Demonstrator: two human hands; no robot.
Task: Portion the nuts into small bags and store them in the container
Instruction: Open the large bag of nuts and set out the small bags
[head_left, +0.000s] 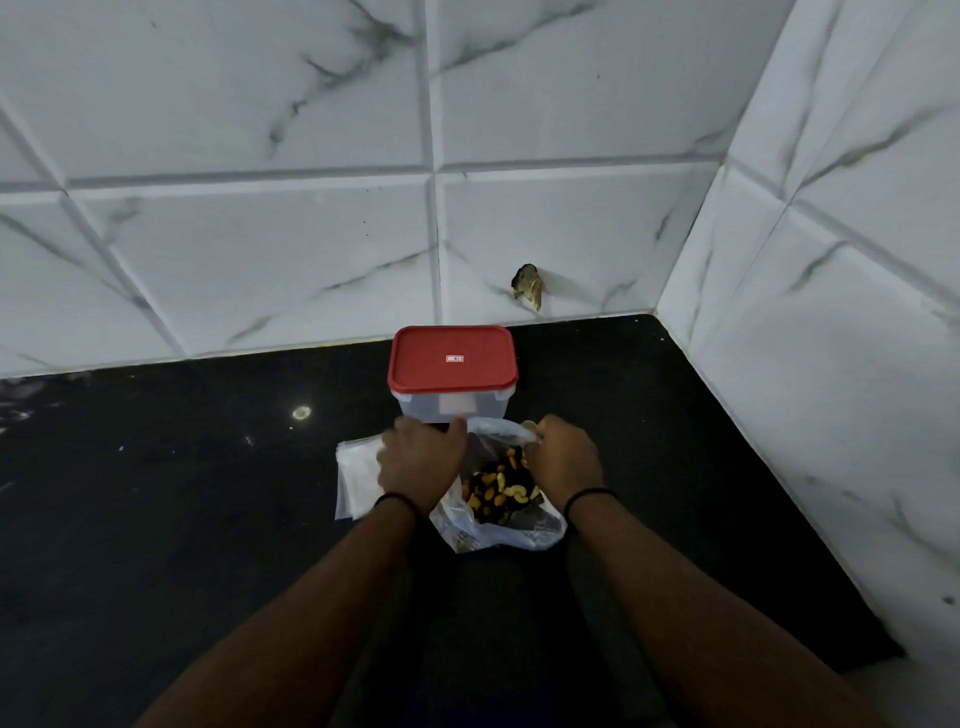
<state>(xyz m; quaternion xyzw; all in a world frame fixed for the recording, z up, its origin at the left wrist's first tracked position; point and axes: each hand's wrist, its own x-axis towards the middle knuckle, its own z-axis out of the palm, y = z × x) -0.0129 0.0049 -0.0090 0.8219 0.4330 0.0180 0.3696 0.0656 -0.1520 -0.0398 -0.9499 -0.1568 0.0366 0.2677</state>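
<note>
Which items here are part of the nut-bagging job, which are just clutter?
Job: big bag of nuts, held open by left hand and right hand; stack of small bags; red-lidded container.
Clutter: brown debris on wall.

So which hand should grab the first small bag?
Probably left: the left hand sits right over the small bags; the right hand is across the nut bag, holding its rim.

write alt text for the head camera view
Two hands, left hand and right hand, hold open a clear bag of mixed nuts on a black counter, with a red-lidded container behind and small bags at left.
</note>
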